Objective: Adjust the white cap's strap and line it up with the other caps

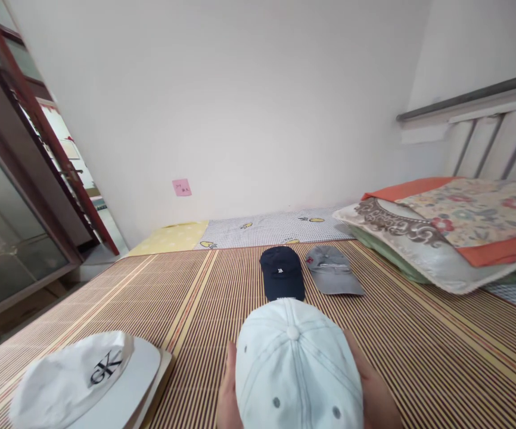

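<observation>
A pale blue cap (300,369) is held upright at the bottom centre, its crown toward me. My left hand (228,390) presses on its left side and my right hand (374,387) on its right; the cap hides most of the fingers. Beyond it, a navy cap (280,271) and a grey cap (333,271) lie side by side on the striped bamboo mat (213,339). At the lower left rests a white cap (74,381) with black letters, with another pale brim showing under its own.
Pillows (401,238) with a floral orange-edged cloth (485,208) lie at the right, below a railing (499,140). A patterned sheet (258,229) runs along the wall behind the mat. A pink note (182,187) is on the wall. At the left stands an open door (56,137).
</observation>
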`<state>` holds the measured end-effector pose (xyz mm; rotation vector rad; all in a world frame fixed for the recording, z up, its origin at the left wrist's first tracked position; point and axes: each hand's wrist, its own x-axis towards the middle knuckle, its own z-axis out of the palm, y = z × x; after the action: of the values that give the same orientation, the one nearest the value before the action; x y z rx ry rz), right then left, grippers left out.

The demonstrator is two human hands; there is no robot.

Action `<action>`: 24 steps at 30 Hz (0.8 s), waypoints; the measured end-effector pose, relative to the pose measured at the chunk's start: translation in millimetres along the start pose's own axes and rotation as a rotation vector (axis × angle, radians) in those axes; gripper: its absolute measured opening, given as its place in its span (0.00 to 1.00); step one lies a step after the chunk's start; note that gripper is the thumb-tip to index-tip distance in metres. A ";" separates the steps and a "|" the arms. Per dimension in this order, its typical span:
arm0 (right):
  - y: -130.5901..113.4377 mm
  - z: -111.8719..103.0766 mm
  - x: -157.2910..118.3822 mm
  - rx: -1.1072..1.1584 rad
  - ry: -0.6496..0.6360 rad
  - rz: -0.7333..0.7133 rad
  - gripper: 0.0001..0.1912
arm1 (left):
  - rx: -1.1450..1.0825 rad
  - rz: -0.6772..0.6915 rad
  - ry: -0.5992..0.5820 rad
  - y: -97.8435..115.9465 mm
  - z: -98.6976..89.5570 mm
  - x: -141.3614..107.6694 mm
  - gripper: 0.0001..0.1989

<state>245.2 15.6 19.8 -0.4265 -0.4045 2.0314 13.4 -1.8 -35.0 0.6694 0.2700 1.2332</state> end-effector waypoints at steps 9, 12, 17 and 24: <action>-2.5 1.9 14.1 0.095 0.073 0.008 0.26 | -0.165 0.015 -0.209 7.0 24.0 9.2 0.43; -3.2 4.8 15.7 0.082 0.081 -0.028 0.27 | -0.169 -0.001 -0.215 9.0 27.5 11.4 0.43; -7.9 10.7 13.8 0.038 0.052 -0.082 0.33 | -0.138 -0.051 -0.185 6.6 32.4 12.9 0.44; -9.6 8.1 8.7 0.048 0.063 -0.007 0.30 | -0.136 -0.097 -0.168 6.8 46.3 15.3 0.44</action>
<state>244.9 26.9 30.2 -0.4576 -0.3183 2.0114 37.9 -1.4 7.6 0.6309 0.0777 1.0851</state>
